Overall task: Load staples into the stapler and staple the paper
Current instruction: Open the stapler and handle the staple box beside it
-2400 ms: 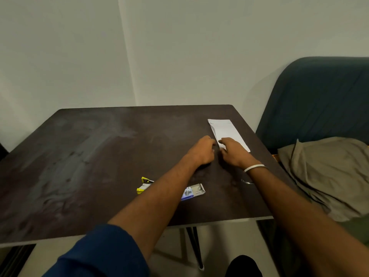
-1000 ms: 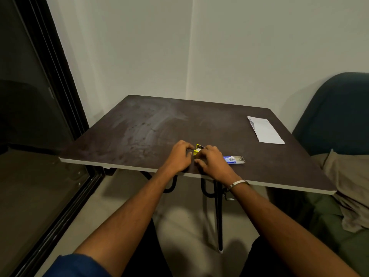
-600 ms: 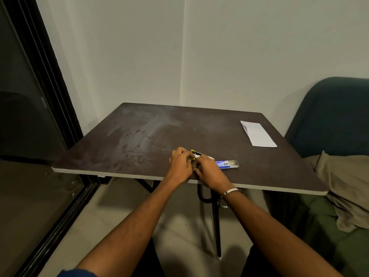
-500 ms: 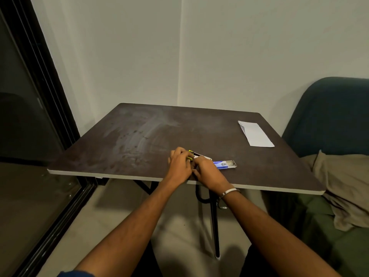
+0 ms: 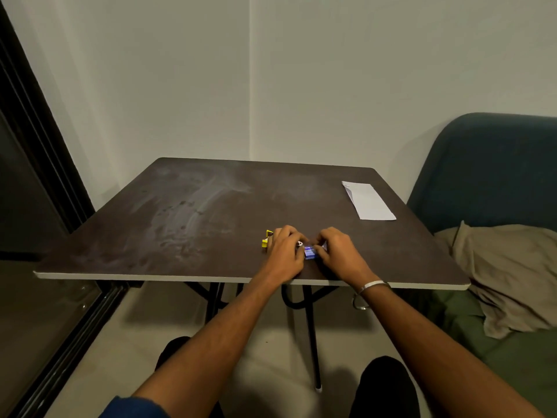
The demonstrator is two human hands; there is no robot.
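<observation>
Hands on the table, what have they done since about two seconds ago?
Both hands left the paper and came to the near edge. The left hand now covers the yellow stapler; the right hand pinches the blue staple box. The paper stayed at the far right.

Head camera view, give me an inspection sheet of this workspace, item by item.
Surface: dark table, smudged.
Job's things: yellow stapler under the left hand; blue staple box between both hands; folded paper at the far right, apart from both hands.
Clutter: nothing seen.
Grippers: left hand curled over the stapler; right hand pinches the staple box.
Cables: nothing seen.
Surroundings: blue sofa, beige cloth, dark door frame.
</observation>
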